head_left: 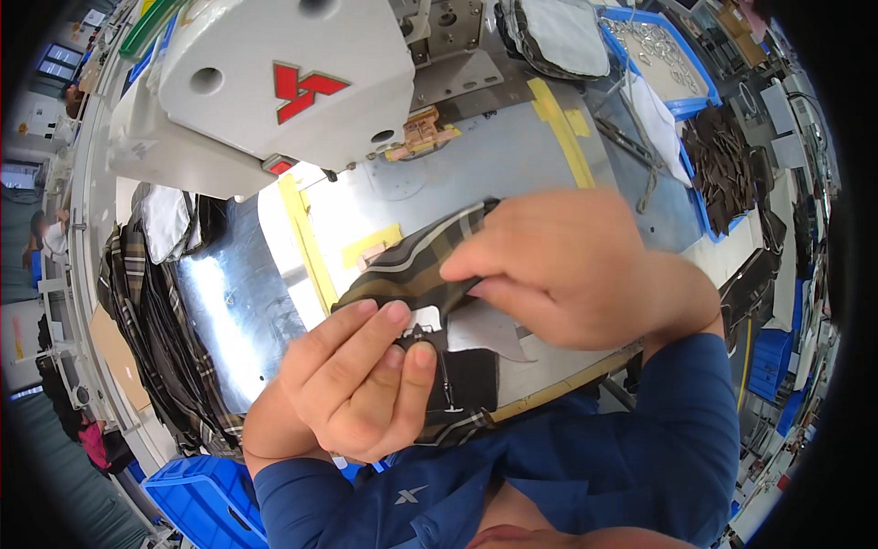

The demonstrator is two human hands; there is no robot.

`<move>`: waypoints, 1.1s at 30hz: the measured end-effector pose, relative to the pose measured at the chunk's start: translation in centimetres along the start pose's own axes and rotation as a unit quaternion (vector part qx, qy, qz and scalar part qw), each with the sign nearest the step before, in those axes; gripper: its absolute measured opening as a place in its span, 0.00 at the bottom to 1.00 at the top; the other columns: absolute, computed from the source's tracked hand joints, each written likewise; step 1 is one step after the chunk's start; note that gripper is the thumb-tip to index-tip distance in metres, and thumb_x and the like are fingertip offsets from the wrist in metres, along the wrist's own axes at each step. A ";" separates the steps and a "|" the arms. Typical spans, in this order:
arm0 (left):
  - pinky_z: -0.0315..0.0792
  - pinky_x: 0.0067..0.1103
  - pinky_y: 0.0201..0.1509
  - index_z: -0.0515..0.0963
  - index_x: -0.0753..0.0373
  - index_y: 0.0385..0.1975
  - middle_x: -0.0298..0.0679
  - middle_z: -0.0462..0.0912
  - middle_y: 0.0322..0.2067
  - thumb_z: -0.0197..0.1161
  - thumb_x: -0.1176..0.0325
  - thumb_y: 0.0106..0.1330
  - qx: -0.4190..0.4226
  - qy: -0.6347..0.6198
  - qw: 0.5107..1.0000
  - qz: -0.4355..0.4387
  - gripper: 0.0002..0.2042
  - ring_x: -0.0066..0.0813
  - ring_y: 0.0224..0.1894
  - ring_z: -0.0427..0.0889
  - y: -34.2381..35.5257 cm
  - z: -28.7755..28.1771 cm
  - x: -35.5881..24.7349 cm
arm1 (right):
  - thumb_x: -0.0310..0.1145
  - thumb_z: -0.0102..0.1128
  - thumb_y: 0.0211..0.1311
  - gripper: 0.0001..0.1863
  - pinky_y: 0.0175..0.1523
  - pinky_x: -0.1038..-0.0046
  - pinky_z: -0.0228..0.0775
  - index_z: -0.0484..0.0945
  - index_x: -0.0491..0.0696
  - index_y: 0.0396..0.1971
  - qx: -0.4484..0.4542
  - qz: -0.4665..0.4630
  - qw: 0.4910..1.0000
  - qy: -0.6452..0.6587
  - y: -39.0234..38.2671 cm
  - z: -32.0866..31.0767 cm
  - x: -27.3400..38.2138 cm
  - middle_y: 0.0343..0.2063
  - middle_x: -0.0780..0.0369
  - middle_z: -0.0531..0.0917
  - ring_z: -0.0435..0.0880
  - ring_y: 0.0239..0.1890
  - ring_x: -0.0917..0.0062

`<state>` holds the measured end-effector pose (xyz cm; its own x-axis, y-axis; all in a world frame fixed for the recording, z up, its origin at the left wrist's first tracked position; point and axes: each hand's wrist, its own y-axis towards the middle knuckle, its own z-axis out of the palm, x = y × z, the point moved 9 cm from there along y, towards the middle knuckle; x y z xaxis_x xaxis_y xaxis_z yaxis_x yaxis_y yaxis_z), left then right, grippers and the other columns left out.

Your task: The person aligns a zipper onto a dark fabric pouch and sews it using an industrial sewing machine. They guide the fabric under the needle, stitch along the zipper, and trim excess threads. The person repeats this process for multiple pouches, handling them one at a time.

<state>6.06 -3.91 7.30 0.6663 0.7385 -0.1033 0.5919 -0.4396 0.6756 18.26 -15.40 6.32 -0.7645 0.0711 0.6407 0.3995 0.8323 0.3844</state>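
A plaid fabric piece (416,261), dark brown and olive with pale stripes, is held above the metal machine table (512,156). My left hand (361,384) pinches its lower edge, where a small metal ring (416,334) and a dark lining show. My right hand (572,270) grips the piece's right side, thumb and fingers closed on the fold. A white lining patch (485,329) peeks out under my right hand. The white sewing machine head (274,82) stands just beyond the fabric.
A stack of plaid pieces (151,302) hangs at the table's left edge. Yellow tape strips (306,242) mark the plate. Blue trays (658,55) with metal parts, dark strap pieces (722,160) and grey-white patches (558,37) lie at the far right. A blue crate (197,499) sits lower left.
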 end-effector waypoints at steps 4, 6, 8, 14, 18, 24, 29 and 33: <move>0.76 0.27 0.42 0.84 0.62 0.30 0.33 0.75 0.32 0.73 0.82 0.55 -0.022 0.044 0.998 0.038 0.07 0.40 0.38 0.86 -1.0 0.0 -0.8 | 0.24 0.76 0.41 0.17 0.39 0.68 0.75 0.86 0.45 0.36 -0.082 -0.097 0.983 -0.129 -0.1 -0.5 2.2 0.40 0.60 0.86 0.85 0.38 0.70; 0.75 0.27 0.44 0.84 0.60 0.29 0.32 0.74 0.31 0.73 0.81 0.54 -0.018 0.041 0.995 0.088 0.08 0.37 0.39 0.86 -0.7 0.1 -1.3 | 0.25 0.75 0.42 0.15 0.40 0.67 0.74 0.86 0.45 0.35 -0.120 -0.155 0.967 -0.162 -0.1 -0.6 3.3 0.38 0.61 0.86 0.85 0.39 0.70; 0.74 0.27 0.43 0.84 0.59 0.29 0.31 0.73 0.30 0.73 0.81 0.53 -0.029 0.028 0.993 0.115 0.08 0.34 0.39 0.86 -0.7 0.1 -1.6 | 0.26 0.74 0.43 0.14 0.40 0.66 0.74 0.86 0.45 0.35 -0.090 -0.218 0.956 -0.172 -0.6 0.1 4.1 0.37 0.60 0.86 0.84 0.39 0.69; 0.76 0.25 0.36 0.85 0.62 0.29 0.34 0.77 0.30 0.71 0.84 0.51 -0.066 -0.048 0.992 0.094 0.09 0.36 0.39 0.86 -0.5 0.6 -1.1 | 0.26 0.71 0.50 0.11 0.41 0.65 0.74 0.87 0.43 0.36 -0.023 -0.248 0.960 -0.131 -0.7 0.9 3.6 0.39 0.59 0.86 0.84 0.41 0.68; 0.81 0.27 0.36 0.83 0.67 0.30 0.41 0.81 0.30 0.73 0.85 0.51 -0.034 -0.088 0.994 0.048 0.08 0.42 0.39 0.86 0.2 0.0 0.3 | 0.26 0.70 0.54 0.10 0.39 0.65 0.74 0.87 0.42 0.37 -0.047 -0.199 0.979 -0.002 0.3 0.1 2.6 0.38 0.59 0.86 0.84 0.39 0.67; 0.84 0.30 0.42 0.85 0.67 0.33 0.39 0.82 0.32 0.74 0.83 0.51 -0.018 -0.052 0.998 0.029 0.10 0.40 0.41 0.87 0.6 -0.3 0.5 | 0.27 0.69 0.54 0.11 0.37 0.65 0.75 0.86 0.41 0.37 -0.068 -0.240 0.968 -0.041 -0.3 0.3 3.2 0.36 0.59 0.86 0.84 0.36 0.66; 0.80 0.34 0.38 0.83 0.62 0.36 0.37 0.82 0.37 0.78 0.79 0.52 0.011 -0.055 0.998 -0.019 0.13 0.40 0.41 0.86 1.3 -1.4 1.1 | 0.31 0.67 0.54 0.11 0.40 0.66 0.74 0.83 0.40 0.35 -0.101 -0.248 0.962 -0.045 -0.6 0.6 3.2 0.31 0.60 0.83 0.83 0.35 0.67; 0.77 0.32 0.36 0.84 0.61 0.35 0.34 0.81 0.35 0.78 0.77 0.50 0.007 -0.070 0.997 -0.032 0.13 0.37 0.38 0.87 1.4 -1.4 1.0 | 0.31 0.67 0.56 0.10 0.39 0.66 0.73 0.84 0.41 0.36 -0.090 -0.246 0.964 -0.037 -0.5 0.7 3.2 0.31 0.62 0.83 0.83 0.35 0.69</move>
<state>6.95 -3.04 9.15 0.6838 0.6867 -0.2467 0.6399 -0.4020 0.6548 15.21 -15.15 7.72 -0.9153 -0.2630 0.3051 0.0561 0.6668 0.7432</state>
